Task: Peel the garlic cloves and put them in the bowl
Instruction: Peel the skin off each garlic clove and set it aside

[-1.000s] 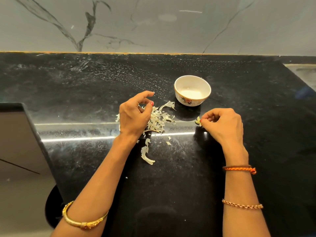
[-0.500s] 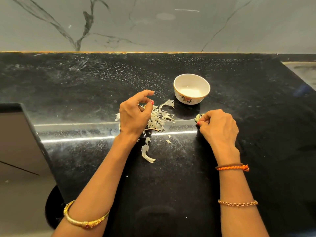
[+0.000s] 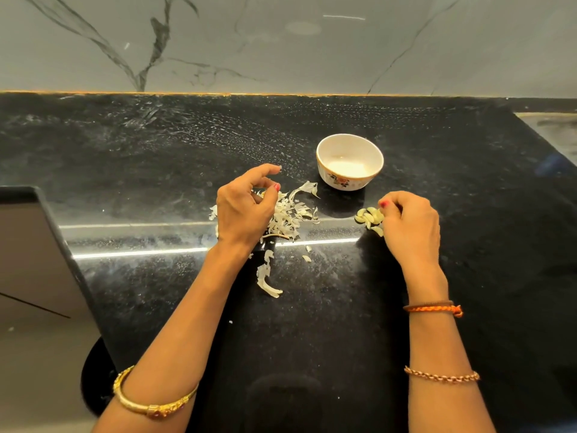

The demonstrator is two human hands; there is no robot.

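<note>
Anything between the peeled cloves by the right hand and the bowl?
Nothing visible. The peeled cloves lie at the right hand fingertips, the bowl just beyond with bare countertop between. The peel pile sits off to the left, under the left hand.

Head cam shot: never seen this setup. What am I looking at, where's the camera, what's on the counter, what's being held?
There is no robot here. A person wears one wide-angle camera on the head, looking forward and down, so the two forearms coming in from the bottom are their own. The surface is a black stone counter against a marbled wall. On it stands a small white bowl with a flower print; it looks empty. In front of it, to the left, lies a heap of papery garlic skins, and to the right a small cluster of peeled garlic cloves. The left hand rests over the skins with fingers loosely curled; whether it pinches anything is hidden. The right hand has curled fingertips at the cloves, apparently gathering them.
</note>
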